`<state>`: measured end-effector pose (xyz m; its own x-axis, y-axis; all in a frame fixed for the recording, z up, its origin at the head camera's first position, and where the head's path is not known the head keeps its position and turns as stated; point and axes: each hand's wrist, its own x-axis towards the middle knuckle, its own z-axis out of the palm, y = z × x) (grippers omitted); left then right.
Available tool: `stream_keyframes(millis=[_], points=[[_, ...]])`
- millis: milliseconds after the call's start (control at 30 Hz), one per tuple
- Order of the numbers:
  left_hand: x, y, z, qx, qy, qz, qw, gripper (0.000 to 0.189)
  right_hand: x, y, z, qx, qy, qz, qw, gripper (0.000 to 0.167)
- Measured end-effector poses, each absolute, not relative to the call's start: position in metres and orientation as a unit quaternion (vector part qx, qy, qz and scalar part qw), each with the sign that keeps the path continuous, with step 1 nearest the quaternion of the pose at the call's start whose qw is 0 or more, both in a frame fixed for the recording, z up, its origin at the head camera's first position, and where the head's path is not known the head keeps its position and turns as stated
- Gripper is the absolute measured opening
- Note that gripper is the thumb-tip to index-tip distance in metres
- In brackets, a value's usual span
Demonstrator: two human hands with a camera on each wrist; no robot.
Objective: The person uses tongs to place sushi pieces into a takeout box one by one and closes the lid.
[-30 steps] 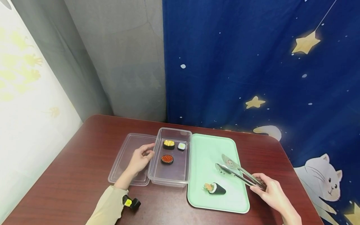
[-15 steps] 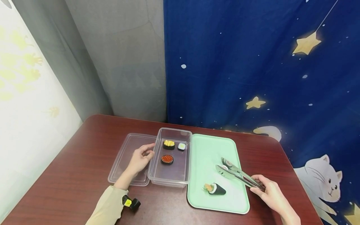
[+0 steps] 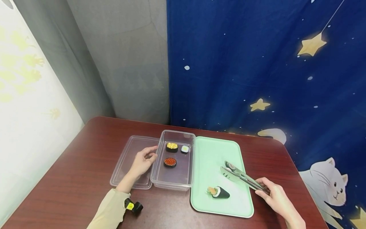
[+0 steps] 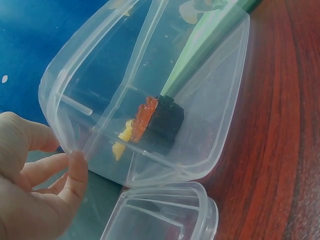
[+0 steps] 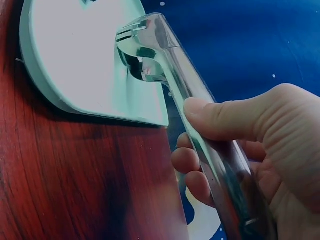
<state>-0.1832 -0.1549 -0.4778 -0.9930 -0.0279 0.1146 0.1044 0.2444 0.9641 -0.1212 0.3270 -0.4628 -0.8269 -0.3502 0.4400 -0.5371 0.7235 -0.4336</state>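
Observation:
My right hand (image 3: 275,198) grips a pair of metal tongs (image 3: 246,178) with the thumb on one arm and fingers on the other. Their heads are over the mint-green tray (image 3: 211,152), around a small sushi roll (image 5: 146,67) that is mostly hidden between them. A cone-shaped hand roll (image 3: 220,192) lies nearer the tray's front. My left hand (image 3: 143,161) touches the left rim of a clear plastic container (image 3: 171,183) with its fingertips, the fingers relaxed. Inside sit a red roe sushi (image 3: 170,162), a yellow-topped sushi (image 3: 172,147) and a small white-centred roll (image 3: 184,149).
A clear lid (image 3: 125,160) lies left of the container, partly under my left forearm. The container stands against the tray's left edge on the dark red wooden table (image 3: 71,171). A blue curtain (image 3: 228,63) and a grey curtain hang behind the table.
The tongs' arms have drawn closer together around the small roll on the tray, their heads shifting slightly. My left hand and the container stay where they were.

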Motion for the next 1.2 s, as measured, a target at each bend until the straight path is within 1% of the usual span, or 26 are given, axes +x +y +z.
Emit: stream_keyframes(millis=[267, 467, 700, 833, 933, 1133, 1200], points=[[-0.184, -0.155, -0.478, -0.025, -0.79, -0.61, 0.055, 0.036, -0.127, 0.323, -0.452, 0.242, -0.911, 0.286, 0.169, 0.043], [-0.183, -0.155, -0.478, -0.024, -0.789, -0.612, 0.055, 0.037, -0.136, 0.316, -0.44, 0.248, -0.913, 0.277, 0.169, 0.042], [-0.184, -0.155, -0.479, -0.028, -0.789, -0.611, 0.054, 0.036, -0.147, 0.308, -0.43, 0.261, -0.908, 0.275, 0.18, 0.041], [-0.184, -0.156, -0.477, -0.024, -0.788, -0.613, 0.048, 0.036, -0.154, 0.3, -0.426, 0.268, -0.904, 0.283, 0.175, 0.041], [-0.182, -0.155, -0.471, -0.021, -0.788, -0.614, 0.042, 0.036, -0.158, 0.292, -0.423, 0.275, -0.901, 0.29, 0.167, 0.04], [-0.169, -0.149, -0.444, -0.023, -0.795, -0.605, 0.039, 0.036, -0.168, 0.271, -0.418, 0.3, -0.893, 0.294, 0.163, 0.039], [-0.167, -0.149, -0.441, -0.02, -0.795, -0.605, 0.037, 0.036, -0.171, 0.265, -0.416, 0.309, -0.89, 0.298, 0.156, 0.038]])
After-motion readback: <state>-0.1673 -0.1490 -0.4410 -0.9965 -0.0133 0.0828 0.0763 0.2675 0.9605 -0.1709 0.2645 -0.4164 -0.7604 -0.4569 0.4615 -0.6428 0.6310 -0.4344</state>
